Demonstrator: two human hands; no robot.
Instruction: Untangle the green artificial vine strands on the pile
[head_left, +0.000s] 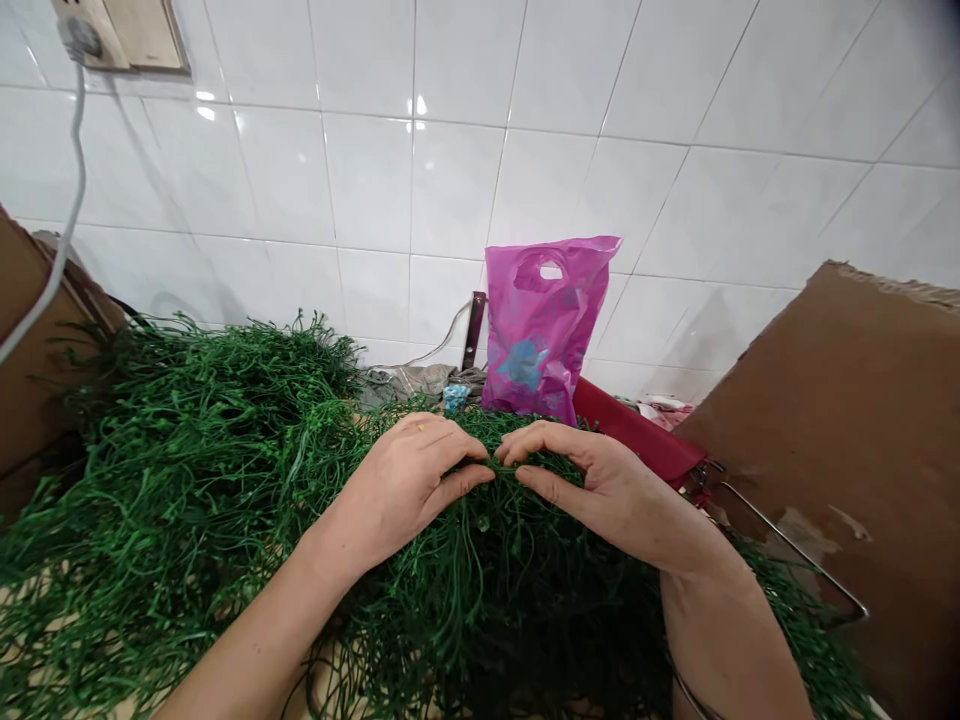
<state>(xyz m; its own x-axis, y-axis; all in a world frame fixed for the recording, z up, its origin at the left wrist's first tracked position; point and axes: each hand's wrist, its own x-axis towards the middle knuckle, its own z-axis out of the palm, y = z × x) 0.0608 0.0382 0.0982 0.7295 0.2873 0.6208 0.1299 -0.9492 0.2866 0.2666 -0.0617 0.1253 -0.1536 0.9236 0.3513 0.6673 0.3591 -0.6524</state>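
Note:
Thin green stems with small knobbed tips, like artificial plant stems, lie in a large tangled pile (pixel 480 580) below and around my hands. My left hand (pixel 420 475) is closed in a pinch, thumb against fingers, on a green stem (pixel 505 467). Facing it, my right hand (pixel 592 480) pinches the same spot from the other side, its fingers curved and the thumb below. The two sets of fingertips almost meet just above the pile. Stems hang down beneath them, and which strands each hand grips is partly hidden.
Another heap of green stems (pixel 187 450) spreads at left. Behind my hands stand a purple plastic bag (pixel 540 330) and a dark-handled tool (pixel 474 330). A red case (pixel 637 430), a bent metal rod (pixel 795 550) and a cardboard sheet (pixel 847 420) are right; a cable (pixel 75 190) hangs left.

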